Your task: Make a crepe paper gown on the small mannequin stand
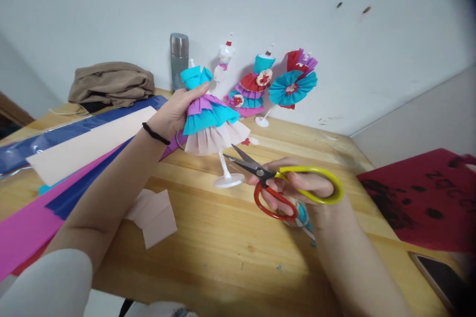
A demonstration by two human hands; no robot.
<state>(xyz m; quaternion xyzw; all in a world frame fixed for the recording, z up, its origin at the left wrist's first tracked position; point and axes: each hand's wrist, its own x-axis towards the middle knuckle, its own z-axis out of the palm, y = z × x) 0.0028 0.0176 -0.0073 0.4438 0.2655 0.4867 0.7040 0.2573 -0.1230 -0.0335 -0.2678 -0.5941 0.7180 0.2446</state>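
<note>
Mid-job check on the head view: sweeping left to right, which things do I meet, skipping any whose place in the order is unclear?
Brown cloth → metal-topped bottle → paper-dressed figure in the left hand → red-and-yellow scissors in the right hand → red item with black print.

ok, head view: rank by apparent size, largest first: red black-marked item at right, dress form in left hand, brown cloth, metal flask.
1. Red black-marked item, nearer the camera
2. Dress form and brown cloth: too alike to rank
3. Metal flask
</note>
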